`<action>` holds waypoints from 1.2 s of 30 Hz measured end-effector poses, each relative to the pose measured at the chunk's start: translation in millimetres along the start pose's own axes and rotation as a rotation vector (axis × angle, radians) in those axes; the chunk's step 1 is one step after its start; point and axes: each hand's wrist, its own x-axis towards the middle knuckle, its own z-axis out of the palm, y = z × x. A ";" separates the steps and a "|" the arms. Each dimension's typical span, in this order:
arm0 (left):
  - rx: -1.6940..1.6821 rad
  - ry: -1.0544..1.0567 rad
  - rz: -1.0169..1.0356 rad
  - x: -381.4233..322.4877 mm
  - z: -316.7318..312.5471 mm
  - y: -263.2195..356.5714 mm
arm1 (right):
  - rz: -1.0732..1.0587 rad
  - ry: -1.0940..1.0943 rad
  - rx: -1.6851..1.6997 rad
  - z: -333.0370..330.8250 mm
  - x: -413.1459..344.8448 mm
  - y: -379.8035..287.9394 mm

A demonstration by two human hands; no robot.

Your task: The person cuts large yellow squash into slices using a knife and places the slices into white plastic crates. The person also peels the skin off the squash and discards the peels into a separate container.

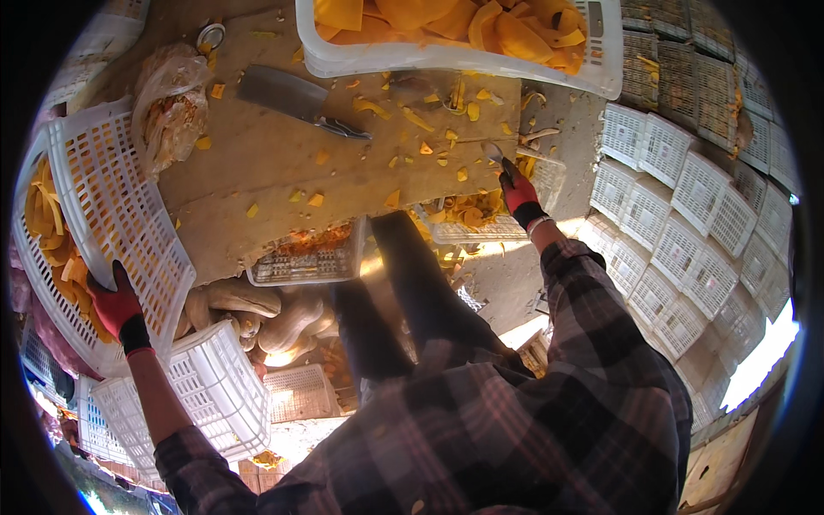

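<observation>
My left hand (118,301), in a red and black glove, is at the rim of a white plastic crate (138,199) on the left. Its thumb lies on one side of the rim and its fingers on the other, beside orange squash pieces (72,277); the fingertips are partly hidden. My right hand (520,193), gloved alike, holds a metal spoon (493,152) by its handle, at the right edge of the brown work table (257,187). On the table lies a cleaver (286,95) with a dark handle, among scattered orange peel scraps (315,199).
A white crate (386,61) of peeled squash pieces stands at the table's far side. A plastic bag (174,106) lies at left. Below are a scrap crate (476,230), a pulp crate (309,267) and whole squashes (296,318). Stacked crates (676,212) line the right.
</observation>
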 end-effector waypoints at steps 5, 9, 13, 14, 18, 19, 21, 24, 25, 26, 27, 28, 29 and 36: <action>0.010 -0.001 -0.007 0.7 -0.3 1.1 | 0.098 0.031 0.299 30.4 148.5 -61.0; -0.003 0.011 0.013 1.0 -0.1 1.5 | 0.002 0.010 -0.076 30.4 141.2 -63.4; -0.010 -0.019 -0.029 -0.2 -2.4 3.9 | 0.055 -0.083 -0.188 22.4 51.6 -20.9; -0.012 -0.011 -0.025 -0.4 -3.2 4.9 | 0.089 -0.120 -0.191 16.7 30.7 -7.2; -0.013 0.003 -0.017 -1.2 -5.8 9.2 | 0.283 -0.208 -0.226 -3.7 -20.5 26.9; -0.025 0.007 -0.018 -1.3 -6.0 10.1 | 0.285 -0.152 -0.197 -7.0 -13.4 25.6; -0.005 -0.005 -0.027 -1.5 -6.2 10.8 | 0.241 -0.002 -0.138 -7.7 14.6 12.0; -0.004 0.003 -0.019 -1.3 -5.3 9.9 | 0.197 0.188 -0.057 0.0 109.2 -24.2; -0.003 0.008 -0.013 -1.3 -4.9 9.1 | 0.132 0.208 -0.029 3.2 136.0 -33.1; -0.005 0.009 -0.015 -1.0 -4.3 8.2 | 0.116 0.250 -0.013 10.1 148.1 -37.7; -0.007 0.007 -0.016 -0.8 -3.7 7.1 | 0.152 0.192 0.008 19.1 148.1 -37.8; -0.030 0.009 -0.023 -0.6 -2.8 6.3 | 0.175 0.184 0.029 28.8 139.8 -35.3; -0.013 0.013 -0.006 -0.5 -2.1 5.4 | 0.242 0.165 0.031 37.9 122.7 -29.0; -0.010 0.005 -0.010 0.3 -5.2 8.2 | 0.477 -0.149 -0.082 62.4 -75.4 23.0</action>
